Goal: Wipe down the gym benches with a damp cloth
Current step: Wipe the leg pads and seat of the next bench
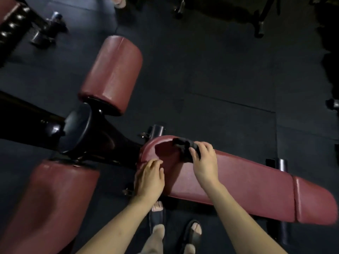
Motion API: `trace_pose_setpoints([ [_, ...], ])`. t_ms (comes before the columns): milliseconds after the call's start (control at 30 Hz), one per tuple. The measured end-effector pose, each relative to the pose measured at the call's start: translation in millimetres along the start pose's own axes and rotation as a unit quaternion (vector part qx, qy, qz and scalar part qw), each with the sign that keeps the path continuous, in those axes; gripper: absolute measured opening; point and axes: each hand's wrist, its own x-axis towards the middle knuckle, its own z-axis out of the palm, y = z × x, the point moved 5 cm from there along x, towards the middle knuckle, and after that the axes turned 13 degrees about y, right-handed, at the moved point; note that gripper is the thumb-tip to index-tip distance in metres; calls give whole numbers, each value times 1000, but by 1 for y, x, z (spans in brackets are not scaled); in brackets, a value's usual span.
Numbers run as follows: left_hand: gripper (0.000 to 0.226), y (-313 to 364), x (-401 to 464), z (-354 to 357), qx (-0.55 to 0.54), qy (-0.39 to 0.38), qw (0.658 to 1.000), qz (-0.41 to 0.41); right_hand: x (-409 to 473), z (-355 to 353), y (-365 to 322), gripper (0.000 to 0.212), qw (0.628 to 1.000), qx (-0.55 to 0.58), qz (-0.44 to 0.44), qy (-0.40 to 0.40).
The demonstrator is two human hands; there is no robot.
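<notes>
No legible text, label, brand mark, number or sign appears anywhere in this view. The maroon upholstery of the bench pad (pixel 247 182) and of the two roller pads (pixel 111 74) is plain and unprinted. The dark cloth (pixel 184 147) and the black frame (pixel 102 136) likewise carry no readable marking, and the dim floor (pixel 229 79) shows only seams between its mats.
</notes>
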Motion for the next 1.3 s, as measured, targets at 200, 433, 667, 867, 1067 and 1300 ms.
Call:
trace_pose_setpoints([
  [200,29,-29,2,7,8,103,994,-42,-6,59,-18,37,961,-91,-258,-36],
  [433,33,-57,-29,24,21,99,991,-82,-62,83,17,41,946,-123,-292,-73],
  [667,46,-53,-20,37,15,108,991,-78,-20,117,-5,60,955,-134,-262,-44],
  [867,53,-63,-5,50,33,59,994,-84,-23,137,30,65,943,-187,-263,-88],
  [1067,55,-63,-7,47,43,37,994,-91,-34,113,75,62,980,-140,-132,-57],
  [1300,57,-65,-6,32,51,41,996,-67,-48,126,58,86,979,-157,-121,-48],
])
